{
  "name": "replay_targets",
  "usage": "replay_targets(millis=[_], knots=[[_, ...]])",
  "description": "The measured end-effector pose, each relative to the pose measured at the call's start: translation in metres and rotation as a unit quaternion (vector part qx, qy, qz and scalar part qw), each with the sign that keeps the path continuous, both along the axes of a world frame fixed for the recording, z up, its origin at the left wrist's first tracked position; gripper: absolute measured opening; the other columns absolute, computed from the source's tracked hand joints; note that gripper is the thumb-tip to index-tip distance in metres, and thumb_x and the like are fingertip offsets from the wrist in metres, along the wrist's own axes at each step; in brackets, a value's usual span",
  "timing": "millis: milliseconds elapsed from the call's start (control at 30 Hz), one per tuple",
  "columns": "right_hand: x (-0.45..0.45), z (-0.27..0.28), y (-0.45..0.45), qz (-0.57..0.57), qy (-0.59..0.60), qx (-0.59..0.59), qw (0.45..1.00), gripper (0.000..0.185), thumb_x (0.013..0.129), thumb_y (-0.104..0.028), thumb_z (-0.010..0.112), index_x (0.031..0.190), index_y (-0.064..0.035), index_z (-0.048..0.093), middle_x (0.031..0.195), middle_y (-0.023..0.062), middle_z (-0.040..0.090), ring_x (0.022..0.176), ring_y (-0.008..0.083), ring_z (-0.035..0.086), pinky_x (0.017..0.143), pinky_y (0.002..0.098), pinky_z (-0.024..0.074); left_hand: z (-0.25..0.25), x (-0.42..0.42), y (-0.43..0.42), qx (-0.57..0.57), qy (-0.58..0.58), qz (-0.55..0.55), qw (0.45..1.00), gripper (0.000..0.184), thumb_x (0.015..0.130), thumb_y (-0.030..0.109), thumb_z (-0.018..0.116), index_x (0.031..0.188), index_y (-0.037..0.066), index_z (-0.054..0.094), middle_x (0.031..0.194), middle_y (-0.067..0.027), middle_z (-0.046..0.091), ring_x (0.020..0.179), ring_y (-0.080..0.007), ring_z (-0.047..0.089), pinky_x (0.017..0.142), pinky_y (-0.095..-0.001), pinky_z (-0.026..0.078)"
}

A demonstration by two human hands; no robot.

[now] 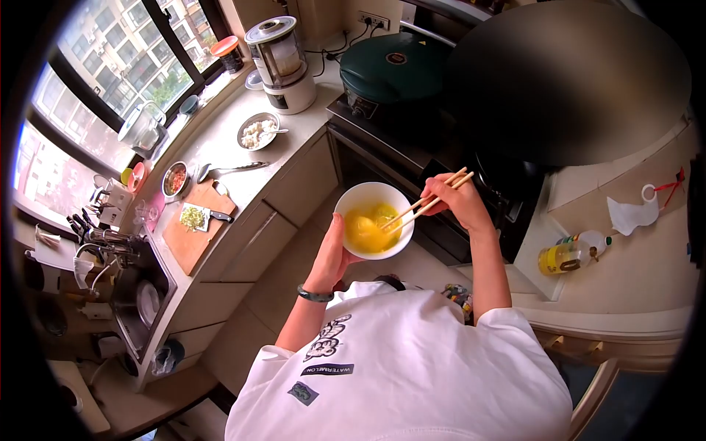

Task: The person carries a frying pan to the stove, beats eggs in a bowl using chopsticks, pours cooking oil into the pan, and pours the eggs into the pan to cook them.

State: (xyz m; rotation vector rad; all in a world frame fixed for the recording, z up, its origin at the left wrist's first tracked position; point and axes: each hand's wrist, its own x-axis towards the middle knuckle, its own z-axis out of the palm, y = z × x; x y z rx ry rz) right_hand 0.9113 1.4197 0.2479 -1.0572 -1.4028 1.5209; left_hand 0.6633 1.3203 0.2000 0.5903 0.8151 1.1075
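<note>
A white bowl (pixel 376 192) with yellow beaten egg (pixel 368 228) in it is held up in front of my body. My left hand (pixel 332 257) grips the bowl's left side, with a dark bangle on the wrist. From the right, my right hand (pixel 456 200) holds a pair of wooden chopsticks (pixel 419 209), whose tips dip into the egg. On the counter at left, a cleaver (pixel 219 216) with chopped green pieces (pixel 193 217) on its blade lies on a wooden cutting board (pixel 184 246).
Along the counter stand a bowl of white pieces (pixel 259 134), a bowl of red pieces (pixel 176 179), a ladle (pixel 235 168) and a food processor (pixel 283 66). A green electric pan (pixel 393 66) is at the back. An oil bottle (pixel 566 257) lies right; the sink (pixel 140 316) is left.
</note>
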Motion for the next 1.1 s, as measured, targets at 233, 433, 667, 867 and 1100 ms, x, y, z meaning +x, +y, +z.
replay_targets(millis=[233, 433, 667, 867, 1100], knots=[[0.003, -0.009, -0.003, -0.061, 0.065, -0.005, 0.996, 0.023, 0.093, -0.02, 0.056, 0.083, -0.0004, 0.063, 0.077, 0.0082, 0.065, 0.067, 0.0161, 0.067, 0.057, 0.027, 0.058, 0.01, 0.005, -0.002, -0.008, 0.019, 0.012, 1.0, 0.068, 0.095, 0.058, 0.031, 0.139, 0.006, 0.033, 0.129, -0.0135, 0.053, 0.112, -0.0252, 0.058, 0.086, -0.0426, 0.054], [0.008, -0.013, -0.005, -0.079, 0.053, 0.003, 0.995, 0.023, 0.092, -0.019, 0.059, 0.083, 0.0025, 0.065, 0.077, 0.0102, 0.066, 0.068, 0.0177, 0.067, 0.059, 0.0281, 0.0581, 0.001, -0.001, -0.003, 0.021, -0.025, -0.04, 0.999, 0.066, 0.095, 0.057, 0.035, 0.142, 0.011, 0.027, 0.136, -0.0106, 0.046, 0.119, -0.0251, 0.053, 0.091, -0.0445, 0.051], [0.008, -0.011, -0.001, -0.035, 0.007, 0.019, 0.999, 0.024, 0.091, -0.017, 0.06, 0.083, 0.0052, 0.066, 0.076, 0.0128, 0.067, 0.066, 0.0195, 0.068, 0.06, 0.0296, 0.0594, 0.003, -0.002, -0.005, 0.013, -0.011, -0.032, 0.999, 0.07, 0.093, 0.061, 0.037, 0.141, 0.012, 0.027, 0.134, -0.0104, 0.047, 0.116, -0.0238, 0.055, 0.089, -0.0411, 0.052], [0.003, -0.004, -0.003, -0.045, 0.021, 0.022, 0.999, 0.024, 0.091, -0.017, 0.061, 0.084, 0.006, 0.065, 0.076, 0.0134, 0.067, 0.066, 0.0206, 0.068, 0.06, 0.0306, 0.0598, 0.005, -0.002, -0.008, -0.01, -0.025, -0.014, 1.0, 0.065, 0.095, 0.057, 0.035, 0.141, 0.012, 0.027, 0.133, -0.0099, 0.047, 0.115, -0.0224, 0.056, 0.09, -0.0392, 0.052], [0.0, -0.005, -0.007, -0.027, 0.015, -0.019, 0.999, 0.023, 0.091, -0.017, 0.061, 0.084, 0.0042, 0.066, 0.074, 0.0119, 0.066, 0.063, 0.0192, 0.068, 0.059, 0.0284, 0.0591, 0.004, -0.004, -0.01, -0.022, -0.041, 0.008, 0.999, 0.067, 0.095, 0.055, 0.037, 0.144, 0.012, 0.024, 0.139, -0.0113, 0.042, 0.123, -0.0267, 0.049, 0.095, -0.0461, 0.048]])
